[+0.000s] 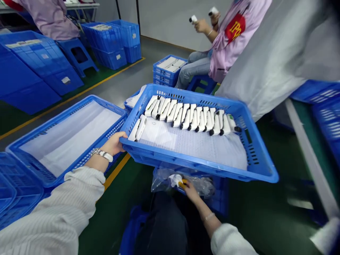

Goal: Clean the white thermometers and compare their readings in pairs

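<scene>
A blue basket (196,161) sits tilted in front of me, with a row of white parts (183,115) along its far side and a couple more at its left end, on a translucent sheet (202,148). My left hand (114,143), with a watch at the wrist, is closed on the basket's left end. Below the basket's near side, my right hand (188,187) is closed on a small yellow-handled thing, beside a white crumpled piece (175,180) and clear plastic bags (204,186).
A lined blue basket (71,136) stands at the left. Blue crates (42,63) and a stool (77,53) are behind it. A seated person (223,46) holds white parts near stacked baskets (170,69). At the right are a grey cloth (271,53) and a table edge (310,156).
</scene>
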Tool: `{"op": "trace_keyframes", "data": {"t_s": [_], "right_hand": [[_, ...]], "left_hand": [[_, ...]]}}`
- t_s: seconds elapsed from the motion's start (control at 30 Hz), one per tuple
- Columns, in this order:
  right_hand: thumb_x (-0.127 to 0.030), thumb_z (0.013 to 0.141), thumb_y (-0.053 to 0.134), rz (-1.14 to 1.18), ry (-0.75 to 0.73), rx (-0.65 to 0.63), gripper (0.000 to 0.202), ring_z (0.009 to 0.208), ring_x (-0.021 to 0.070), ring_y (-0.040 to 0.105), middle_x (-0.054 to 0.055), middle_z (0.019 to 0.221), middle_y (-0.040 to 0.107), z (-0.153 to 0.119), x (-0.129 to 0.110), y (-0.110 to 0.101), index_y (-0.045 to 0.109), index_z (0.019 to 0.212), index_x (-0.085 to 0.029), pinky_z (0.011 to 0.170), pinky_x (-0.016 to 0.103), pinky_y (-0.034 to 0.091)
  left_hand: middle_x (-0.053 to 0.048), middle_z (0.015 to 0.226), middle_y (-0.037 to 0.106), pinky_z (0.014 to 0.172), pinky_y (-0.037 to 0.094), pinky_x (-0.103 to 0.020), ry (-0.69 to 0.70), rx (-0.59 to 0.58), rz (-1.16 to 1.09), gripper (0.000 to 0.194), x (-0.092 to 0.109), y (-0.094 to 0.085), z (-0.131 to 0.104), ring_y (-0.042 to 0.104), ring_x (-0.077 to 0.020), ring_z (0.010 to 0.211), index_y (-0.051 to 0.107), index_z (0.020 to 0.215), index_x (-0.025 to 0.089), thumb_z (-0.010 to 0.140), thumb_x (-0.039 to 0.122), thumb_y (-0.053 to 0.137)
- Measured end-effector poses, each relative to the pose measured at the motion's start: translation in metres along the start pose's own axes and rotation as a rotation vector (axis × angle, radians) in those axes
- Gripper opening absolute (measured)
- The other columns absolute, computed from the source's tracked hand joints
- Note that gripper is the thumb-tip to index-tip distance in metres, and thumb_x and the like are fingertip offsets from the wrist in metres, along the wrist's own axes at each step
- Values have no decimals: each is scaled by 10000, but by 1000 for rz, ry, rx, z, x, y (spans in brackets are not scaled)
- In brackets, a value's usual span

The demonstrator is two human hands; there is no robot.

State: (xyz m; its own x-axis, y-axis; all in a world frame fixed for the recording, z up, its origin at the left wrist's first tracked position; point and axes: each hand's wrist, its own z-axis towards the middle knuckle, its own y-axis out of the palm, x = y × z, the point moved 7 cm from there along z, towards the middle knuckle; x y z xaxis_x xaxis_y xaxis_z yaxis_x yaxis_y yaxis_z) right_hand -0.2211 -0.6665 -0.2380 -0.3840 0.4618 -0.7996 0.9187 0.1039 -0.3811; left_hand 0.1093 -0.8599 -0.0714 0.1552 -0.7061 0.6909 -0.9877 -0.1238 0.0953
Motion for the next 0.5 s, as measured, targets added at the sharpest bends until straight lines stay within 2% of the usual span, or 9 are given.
{"op": "trace_keyframes", "data": {"t_s": [0.1, 0.2, 0.37, 0.5], "right_hand": [[-453, 859, 473, 370, -15, 108, 343, 950, 212, 597, 72, 1032, 626, -41, -22, -49, 580, 1004, -161, 829, 423, 481], [-506, 798, 417, 673, -67, 176, 380, 1015, 237, 590, 64, 1005, 659, -79, -63, -84, 588, 978, -218, 877, 446, 466], [-375, 716, 514, 953, -163, 271, 254, 960, 218, 619, 31, 898, 690, -124, -126, -106, 598, 910, -235, 863, 419, 480], [-310, 648, 611, 1006, -225, 420, 176, 656, 157, 622, -10, 718, 664, -139, -149, -117, 592, 800, -225, 633, 294, 518]], "left_hand": [[-40, 916, 590, 615, 500, -300, -28, -9, 33, 277, -1, 0, 1, 572, -134, 721, 551, 1020, 142, 855, 360, 506], [-49, 958, 588, 642, 506, -317, -34, -23, 57, 285, -2, 0, 3, 577, -145, 759, 544, 1048, 146, 854, 352, 509], [-40, 925, 587, 607, 502, -294, -35, -65, 103, 273, -2, 1, 5, 571, -132, 720, 546, 1036, 144, 856, 346, 509], [-34, 894, 587, 581, 497, -281, -35, -85, 117, 263, -3, 1, 8, 565, -123, 689, 548, 1022, 144, 858, 344, 505]]}}
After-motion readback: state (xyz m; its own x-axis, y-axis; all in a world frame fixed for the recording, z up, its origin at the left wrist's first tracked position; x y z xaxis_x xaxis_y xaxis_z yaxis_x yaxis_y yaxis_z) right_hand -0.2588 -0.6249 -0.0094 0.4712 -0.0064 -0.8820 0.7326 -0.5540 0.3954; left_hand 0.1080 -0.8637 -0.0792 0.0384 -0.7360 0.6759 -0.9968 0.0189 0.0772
